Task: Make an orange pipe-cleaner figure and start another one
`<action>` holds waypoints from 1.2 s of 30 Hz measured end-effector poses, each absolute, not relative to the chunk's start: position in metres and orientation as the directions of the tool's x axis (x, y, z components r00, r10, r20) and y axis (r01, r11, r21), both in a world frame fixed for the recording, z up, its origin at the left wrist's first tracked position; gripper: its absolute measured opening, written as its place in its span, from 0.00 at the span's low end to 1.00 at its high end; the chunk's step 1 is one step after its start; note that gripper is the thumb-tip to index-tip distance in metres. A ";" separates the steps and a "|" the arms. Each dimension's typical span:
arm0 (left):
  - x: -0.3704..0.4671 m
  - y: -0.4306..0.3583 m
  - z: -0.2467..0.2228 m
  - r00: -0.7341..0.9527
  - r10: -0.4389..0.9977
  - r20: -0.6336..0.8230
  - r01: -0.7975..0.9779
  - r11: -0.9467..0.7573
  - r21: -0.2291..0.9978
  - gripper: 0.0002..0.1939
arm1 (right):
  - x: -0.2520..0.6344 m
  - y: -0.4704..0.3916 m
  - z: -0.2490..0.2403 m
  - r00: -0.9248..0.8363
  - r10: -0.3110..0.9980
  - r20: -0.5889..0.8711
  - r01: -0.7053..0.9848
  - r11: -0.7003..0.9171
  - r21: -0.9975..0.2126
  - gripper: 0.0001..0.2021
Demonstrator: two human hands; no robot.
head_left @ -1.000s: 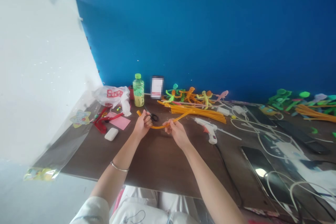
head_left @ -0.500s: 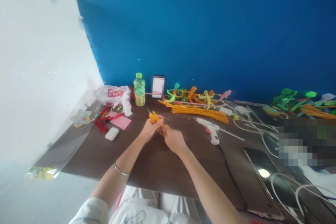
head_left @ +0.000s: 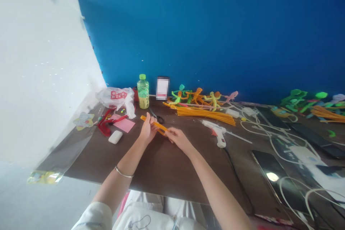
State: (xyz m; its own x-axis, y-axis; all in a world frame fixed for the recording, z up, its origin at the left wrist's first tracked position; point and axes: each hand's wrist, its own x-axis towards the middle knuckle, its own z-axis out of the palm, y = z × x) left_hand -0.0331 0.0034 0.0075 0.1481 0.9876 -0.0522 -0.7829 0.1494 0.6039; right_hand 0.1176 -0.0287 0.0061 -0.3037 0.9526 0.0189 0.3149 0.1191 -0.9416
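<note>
pipe cleaner [head_left: 155, 125]: fuzzy orange | table [head_left: 161, 165]: matt dark wood (laminate-like) | bottle [head_left: 142, 97]: glossy plastic

green bottle [head_left: 142, 92], glue gun [head_left: 217, 132] (white), scissors [head_left: 157, 116].

Your left hand [head_left: 147, 131] and right hand [head_left: 177, 138] sit close together ahead of you, fingers pinched closed; both forearms reach forward, converging.
</note>
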 end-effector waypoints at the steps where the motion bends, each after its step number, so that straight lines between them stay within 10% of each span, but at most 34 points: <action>1: -0.035 0.005 0.006 0.151 0.986 -0.063 -0.804 0.160 0.573 0.27 | 0.118 -0.028 0.005 -0.311 0.950 -0.028 0.185 0.032 -0.982 0.15; 7: -0.038 0.007 0.007 0.142 0.984 -0.111 -0.857 0.178 0.484 0.26 | 0.116 -0.026 0.002 -0.379 0.908 -0.179 -0.252 -0.288 -0.924 0.13; 21: -0.037 0.008 0.000 0.096 0.991 -0.090 -0.870 0.128 0.476 0.26 | 0.113 -0.026 -0.003 -0.165 0.986 -0.006 -0.184 -0.037 -0.982 0.15; 36: -0.040 0.007 0.009 0.054 0.991 -0.124 -0.900 0.102 0.423 0.28 | 0.114 -0.028 0.003 -0.423 0.890 -0.170 -0.187 -0.270 -0.945 0.15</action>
